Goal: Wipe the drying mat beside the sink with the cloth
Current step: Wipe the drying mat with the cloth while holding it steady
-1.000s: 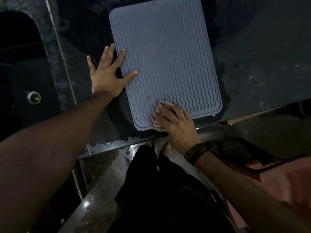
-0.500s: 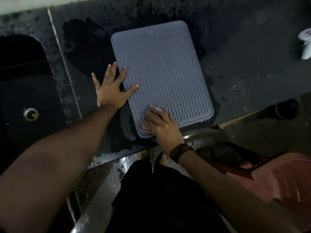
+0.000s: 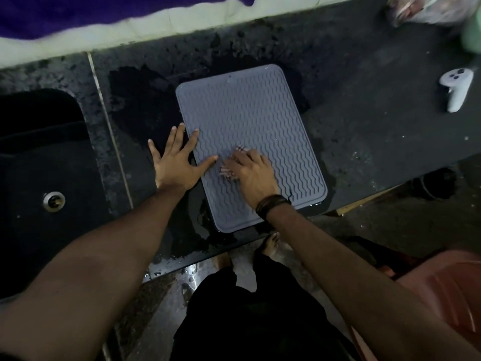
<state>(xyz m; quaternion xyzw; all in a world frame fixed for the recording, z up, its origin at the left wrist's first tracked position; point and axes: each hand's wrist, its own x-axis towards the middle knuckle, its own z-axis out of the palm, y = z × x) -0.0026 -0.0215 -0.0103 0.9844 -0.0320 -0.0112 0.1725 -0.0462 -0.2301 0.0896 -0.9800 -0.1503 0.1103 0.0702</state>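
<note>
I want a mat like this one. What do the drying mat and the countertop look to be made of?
The drying mat looks like silicone or soft rubber: matte grey, moulded wavy ridges, raised rim, rounded corners. The countertop looks like dark speckled stone, perhaps granite, shiny only where wet at the near edge. Neither can be told for certain by sight.

- The cloth (image 3: 230,166) is blurry and mostly hidden under the right hand (image 3: 251,175).
- A green thing (image 3: 472,35) and a bag (image 3: 426,9) are cut off at the edge.
- The sink (image 3: 39,157) runs off the left side.
</note>
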